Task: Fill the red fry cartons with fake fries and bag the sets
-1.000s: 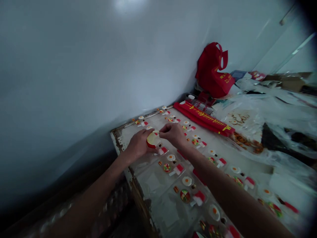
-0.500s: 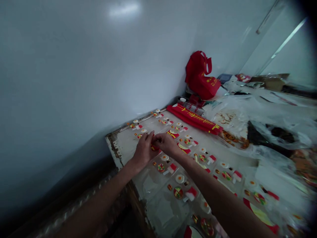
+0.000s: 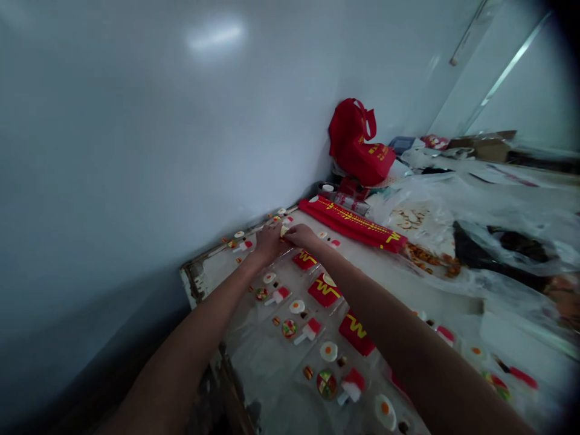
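Note:
My left hand point(image 3: 270, 241) and my right hand point(image 3: 301, 235) meet over the far end of the table. Both have bent, closed fingers. A small pale-yellow piece point(image 3: 284, 231) shows between their fingertips, and my fingers hide most of it. Clear plastic sheets lie below in rows, bearing small toy food pieces: a fried egg point(image 3: 328, 351), a round red-and-green piece point(image 3: 326, 384) and a red-and-white popsicle shape point(image 3: 352, 385). Flat red packets with a yellow zigzag mark, such as this red packet point(image 3: 325, 290), lie beside them, partly under my right forearm.
A folded red cloth point(image 3: 353, 223) with yellow print lies beyond my right hand. Behind it, a red bag point(image 3: 360, 145) leans against the pale wall point(image 3: 158, 133). Crumpled clear plastic bags point(image 3: 489, 211) cover the right side. The worn table edge point(image 3: 193, 287) runs along the left.
Both hands have moved a little farther along the table, toward the wall. A red piece showed between them before; now a pale-yellow one does. More red packets are visible, and the view has shifted slightly.

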Demonstrator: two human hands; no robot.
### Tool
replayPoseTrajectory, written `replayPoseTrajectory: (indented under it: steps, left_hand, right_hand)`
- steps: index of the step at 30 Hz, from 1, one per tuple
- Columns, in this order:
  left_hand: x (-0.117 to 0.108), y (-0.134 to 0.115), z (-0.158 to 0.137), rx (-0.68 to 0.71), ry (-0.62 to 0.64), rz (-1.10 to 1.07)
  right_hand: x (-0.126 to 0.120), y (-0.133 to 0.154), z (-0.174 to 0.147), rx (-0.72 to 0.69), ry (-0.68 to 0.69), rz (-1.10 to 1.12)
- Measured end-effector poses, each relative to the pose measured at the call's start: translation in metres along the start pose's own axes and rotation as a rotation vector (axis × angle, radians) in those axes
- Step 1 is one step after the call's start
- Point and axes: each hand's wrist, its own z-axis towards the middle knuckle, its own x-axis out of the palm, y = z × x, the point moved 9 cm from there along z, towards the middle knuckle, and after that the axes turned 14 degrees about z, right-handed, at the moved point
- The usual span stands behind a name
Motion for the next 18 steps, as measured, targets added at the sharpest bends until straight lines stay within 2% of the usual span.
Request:
replayPoseTrajectory:
  steps: [3,7,10,13,18]
  left_hand:
    - [0.005,0.016,0.008,0.052,0.054,0.056]
    - [0.008,0.039,0.01,0.112,0.122,0.094]
    - [0.019,0.038,0.002,0.152,0.156,0.136]
    - [0.025,0.028,-0.005,0.165,0.124,0.176]
    - [0.009,0.033,-0.01,0.17,0.093,0.197]
  right_hand:
    - [0.008,-0.011,0.009,0.025,0.02,-0.069]
    - [0.01,-0.01,0.008,-0.045,0.022,-0.151]
    - [0.014,-0.002,-0.002,-0.087,0.063,-0.214]
    - [0.014,0.008,-0.013,-0.116,0.022,-0.274]
    - [-0.003,0.025,-0.041,-0.198,-0.095,-0.266]
